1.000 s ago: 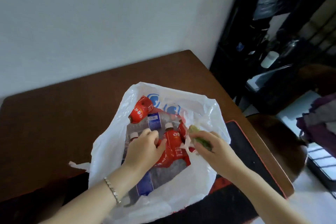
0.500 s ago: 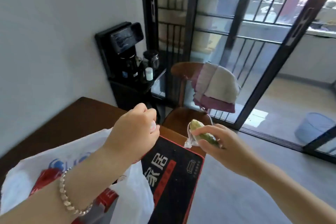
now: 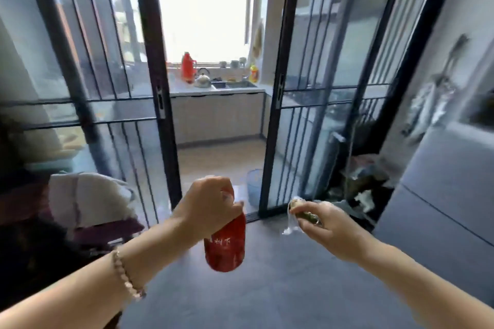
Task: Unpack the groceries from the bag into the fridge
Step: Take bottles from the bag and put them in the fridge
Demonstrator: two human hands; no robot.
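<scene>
Bottle (image 3: 225,248) neck inside left hand (image 3: 207,207)

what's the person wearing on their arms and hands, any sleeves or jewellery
Both forearms are bare: no sleeves in view, no gloves. A bracelet of small pale pinkish beads circles the wrist of the left hand. The right hand and its wrist show nothing worn.

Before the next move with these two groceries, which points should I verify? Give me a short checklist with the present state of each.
1. Left hand grips the red bottle by its top: ok.
2. Right hand holds the green wrapped item: ok.
3. A hand free for opening a door: not ok, both are full.
4. Sliding doors stand apart: ok.
5. Grey unit at right is the fridge: cannot tell.
</scene>
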